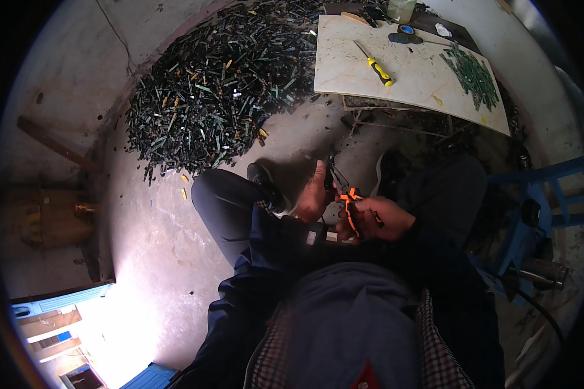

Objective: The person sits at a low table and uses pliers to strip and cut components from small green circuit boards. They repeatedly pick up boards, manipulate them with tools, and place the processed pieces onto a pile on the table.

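My right hand [390, 216] is closed around the orange-and-black handles of a pair of pliers [350, 196], held above my lap. The pliers' dark jaws point up and left, toward my left hand [309, 201]. That hand is curled, with its thumb raised beside the jaws. A dark narrow piece shows between the thumb and the jaws, but shadow hides what it is and how the fingers hold it.
A large pile of dark and green strips [207, 97] covers the floor ahead on the left. Ahead right stands a low table with a pale board [396, 68], bearing a yellow-black screwdriver [378, 70], a dark-handled tool [405, 39] and green strips [472, 76]. A blue chair [522, 211] is at the right.
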The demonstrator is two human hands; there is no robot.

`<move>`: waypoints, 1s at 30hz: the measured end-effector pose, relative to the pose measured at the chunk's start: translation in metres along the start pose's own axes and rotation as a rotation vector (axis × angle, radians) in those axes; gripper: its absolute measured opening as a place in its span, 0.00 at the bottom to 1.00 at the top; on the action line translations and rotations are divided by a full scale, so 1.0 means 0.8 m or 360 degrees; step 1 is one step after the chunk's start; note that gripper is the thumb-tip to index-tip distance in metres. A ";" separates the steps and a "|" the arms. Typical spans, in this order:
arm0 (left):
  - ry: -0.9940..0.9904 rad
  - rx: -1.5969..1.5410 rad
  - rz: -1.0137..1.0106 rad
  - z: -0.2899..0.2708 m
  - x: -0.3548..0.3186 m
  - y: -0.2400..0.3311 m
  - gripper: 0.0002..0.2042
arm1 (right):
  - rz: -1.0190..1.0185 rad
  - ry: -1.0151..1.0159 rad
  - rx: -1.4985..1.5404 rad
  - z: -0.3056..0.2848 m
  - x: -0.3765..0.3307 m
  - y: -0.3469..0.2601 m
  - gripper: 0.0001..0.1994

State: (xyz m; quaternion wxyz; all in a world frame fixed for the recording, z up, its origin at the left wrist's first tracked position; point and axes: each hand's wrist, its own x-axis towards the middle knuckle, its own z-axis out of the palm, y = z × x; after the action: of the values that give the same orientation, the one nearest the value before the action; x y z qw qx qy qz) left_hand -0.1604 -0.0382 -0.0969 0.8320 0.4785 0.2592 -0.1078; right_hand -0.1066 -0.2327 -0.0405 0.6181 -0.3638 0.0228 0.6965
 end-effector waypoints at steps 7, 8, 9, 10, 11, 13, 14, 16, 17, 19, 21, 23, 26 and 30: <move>0.0091 0.0437 0.0183 0.007 -0.016 0.011 0.23 | 0.0007 -0.0007 0.0024 -0.001 0.000 -0.002 0.18; 0.0102 0.0309 0.0078 0.006 -0.013 0.012 0.26 | 0.0014 -0.0003 0.0046 0.000 0.001 -0.002 0.18; 0.0114 0.0180 -0.0028 0.006 -0.011 0.012 0.29 | 0.0021 0.0001 0.0068 0.001 0.001 -0.002 0.18; 0.0125 0.0238 -0.0025 0.008 -0.012 0.015 0.30 | 0.0027 0.0006 0.0092 0.001 0.001 -0.002 0.18; 0.0136 0.0296 -0.0022 0.012 -0.015 0.020 0.31 | 0.0030 0.0016 0.0090 0.002 0.001 -0.003 0.18; 0.0135 0.0340 0.0014 0.014 -0.016 0.022 0.32 | 0.0037 0.0035 0.0084 0.004 -0.001 -0.004 0.18; 0.0122 0.0326 0.0046 0.013 -0.014 0.019 0.32 | 0.0016 0.0007 0.0110 0.003 0.000 -0.003 0.18; 0.0097 0.0332 0.0113 0.010 -0.010 0.013 0.32 | -0.0024 -0.0052 0.0161 -0.002 0.004 0.002 0.18; 0.0084 0.0352 0.0149 0.009 -0.008 0.011 0.32 | -0.0034 -0.0058 0.0157 -0.003 0.005 0.003 0.18; 0.0081 0.0364 0.0176 0.008 -0.007 0.009 0.31 | -0.0054 -0.0070 0.0149 -0.003 0.007 0.006 0.18; 0.0099 0.0347 0.0161 0.009 -0.007 0.010 0.31 | -0.0049 0.0004 0.0128 0.002 0.005 0.006 0.18; 0.0103 0.0307 0.0145 0.015 -0.013 0.018 0.31 | -0.0055 0.0048 0.0108 0.007 0.003 0.004 0.18; 0.0066 0.0306 0.0126 0.011 -0.012 0.016 0.32 | -0.0075 0.0054 0.0131 0.009 0.002 0.004 0.18; 0.0026 0.0363 0.0193 0.011 -0.012 0.013 0.33 | -0.0076 0.0118 0.0123 0.011 0.003 0.005 0.18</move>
State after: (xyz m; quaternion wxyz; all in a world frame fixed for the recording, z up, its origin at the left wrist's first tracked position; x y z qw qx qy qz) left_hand -0.1612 -0.0406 -0.0808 0.7750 0.5857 0.2227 -0.0823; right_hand -0.1142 -0.2276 -0.0369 0.6468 -0.3657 0.0638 0.6662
